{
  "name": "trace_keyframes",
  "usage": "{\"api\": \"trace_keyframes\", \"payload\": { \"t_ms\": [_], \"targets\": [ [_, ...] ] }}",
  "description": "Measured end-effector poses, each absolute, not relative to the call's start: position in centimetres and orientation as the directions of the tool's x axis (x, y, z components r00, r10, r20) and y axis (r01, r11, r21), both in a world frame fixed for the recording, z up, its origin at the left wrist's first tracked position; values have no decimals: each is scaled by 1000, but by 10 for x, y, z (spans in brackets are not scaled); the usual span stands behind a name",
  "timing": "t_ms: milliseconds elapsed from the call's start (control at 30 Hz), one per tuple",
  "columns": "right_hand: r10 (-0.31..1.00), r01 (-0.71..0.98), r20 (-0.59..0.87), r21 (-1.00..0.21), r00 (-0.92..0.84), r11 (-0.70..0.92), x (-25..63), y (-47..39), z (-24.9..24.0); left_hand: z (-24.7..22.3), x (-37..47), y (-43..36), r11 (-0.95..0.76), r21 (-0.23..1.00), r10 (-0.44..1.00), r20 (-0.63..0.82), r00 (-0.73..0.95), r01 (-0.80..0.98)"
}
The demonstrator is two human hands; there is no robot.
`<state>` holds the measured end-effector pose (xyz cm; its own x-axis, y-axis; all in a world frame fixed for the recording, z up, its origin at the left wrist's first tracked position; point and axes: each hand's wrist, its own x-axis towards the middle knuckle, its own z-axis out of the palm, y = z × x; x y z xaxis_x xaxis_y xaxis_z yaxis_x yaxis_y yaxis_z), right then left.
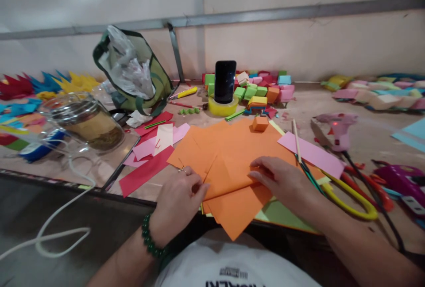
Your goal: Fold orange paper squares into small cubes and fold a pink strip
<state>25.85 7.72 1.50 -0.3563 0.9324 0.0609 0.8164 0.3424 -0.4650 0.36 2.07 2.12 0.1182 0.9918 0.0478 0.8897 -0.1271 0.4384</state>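
Several orange paper sheets (215,141) lie spread in a pile in front of me, one corner hanging over the table's front edge. A sheet on top has a straight near edge, which looks like a fold. My left hand (182,196), with a green bead bracelet on the wrist, pinches that edge at its left end. At the right end, my right hand (282,181) holds the same sheet between thumb and fingers. A small orange paper box (260,123) sits on the pile's far side. Scissors with yellow handles (353,203) lie beside my right forearm.
A phone (225,82) stands in a yellow tape roll (223,108), with colourful paper boxes (254,90) behind. On the right are a pink glue gun (340,132) and a purple power strip (403,185). A glass jar (89,123) and a green bag (159,88) stand left.
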Motion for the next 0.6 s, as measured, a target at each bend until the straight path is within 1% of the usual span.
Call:
{"api": "trace_keyframes", "payload": {
  "t_ms": [133, 233, 333, 600],
  "targets": [
    [926, 845, 69, -389, -372, 368, 251, 85, 22, 24, 3, 31, -149, 351, 988, 23, 150, 925],
    [928, 857, 76, -361, -365, 367, 244, 89, 26, 29, 5, 36, -152, 299, 986, -16, 164, 942],
    [935, 857, 17, -394, -354, 332, 237, 94, 27, 32, 6, 38, -143, 270, 986, -47, 161, 952],
    [927, 837, -113, -479, -358, 265, 231, 108, 29, 35, 8, 38, -161, 212, 983, -51, 176, 964]
  ]
}}
